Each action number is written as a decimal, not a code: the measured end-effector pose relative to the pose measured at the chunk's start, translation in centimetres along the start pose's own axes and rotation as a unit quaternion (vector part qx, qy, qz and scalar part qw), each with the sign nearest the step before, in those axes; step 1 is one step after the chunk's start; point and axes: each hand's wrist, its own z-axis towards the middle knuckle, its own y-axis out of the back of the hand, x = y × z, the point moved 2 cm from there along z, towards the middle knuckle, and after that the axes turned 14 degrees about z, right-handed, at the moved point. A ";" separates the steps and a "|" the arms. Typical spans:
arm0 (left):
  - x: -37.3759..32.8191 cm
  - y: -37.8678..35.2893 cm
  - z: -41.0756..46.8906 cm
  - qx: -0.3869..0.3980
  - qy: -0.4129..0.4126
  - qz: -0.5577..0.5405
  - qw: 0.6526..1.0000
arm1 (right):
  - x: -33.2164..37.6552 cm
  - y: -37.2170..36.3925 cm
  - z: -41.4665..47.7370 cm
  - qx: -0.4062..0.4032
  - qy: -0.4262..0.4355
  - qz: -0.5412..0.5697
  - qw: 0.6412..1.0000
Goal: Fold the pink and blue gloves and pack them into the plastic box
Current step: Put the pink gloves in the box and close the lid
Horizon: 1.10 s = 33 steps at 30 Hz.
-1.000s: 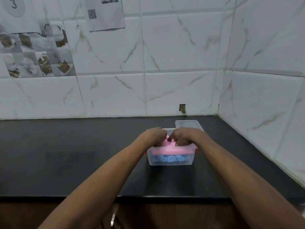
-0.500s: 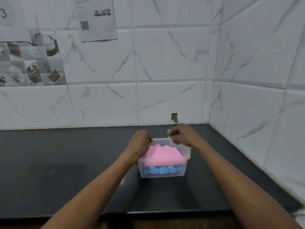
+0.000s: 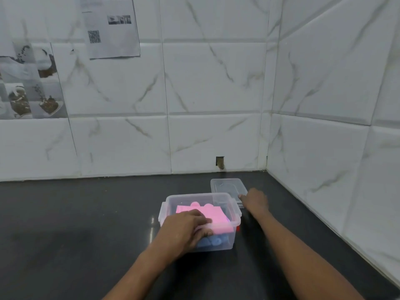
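Note:
The clear plastic box (image 3: 235, 210) stands on the black counter, right of centre. Inside it a folded pink glove (image 3: 215, 216) lies on top of a blue glove (image 3: 213, 242), which shows through the front wall. My left hand (image 3: 184, 228) grips the box's near-left corner, fingers over the rim on the pink glove. The clear lid (image 3: 227, 187) lies flat behind the box to the right. My right hand (image 3: 256, 201) is at the lid's near right corner, fingers closed on its edge.
The black counter (image 3: 86, 224) ends at white marble-tiled walls behind and on the right, which meet in a corner just past the lid. A small hole (image 3: 220, 163) sits low in the back wall. Printed sheets (image 3: 110, 29) hang at the upper left.
Both hands were pressing on the pink glove in the box. My right hand has left the box and gone back-right to the lid. My left hand has slid to the near-left corner.

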 end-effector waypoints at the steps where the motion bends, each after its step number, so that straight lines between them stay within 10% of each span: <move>1: 0.1 -0.1 0.2 -0.001 0.003 -0.006 1.000 | 0.0 -0.3 0.1 -0.015 -0.011 -0.013 1.000; 21: 0.0 -0.2 0.4 0.035 0.014 -0.017 0.999 | -1.9 1.1 0.2 -0.061 -0.056 -0.165 0.983; 33: 0.1 -0.2 0.4 0.036 0.012 -0.031 0.999 | -1.5 -1.0 0.8 0.166 -0.077 -0.178 0.967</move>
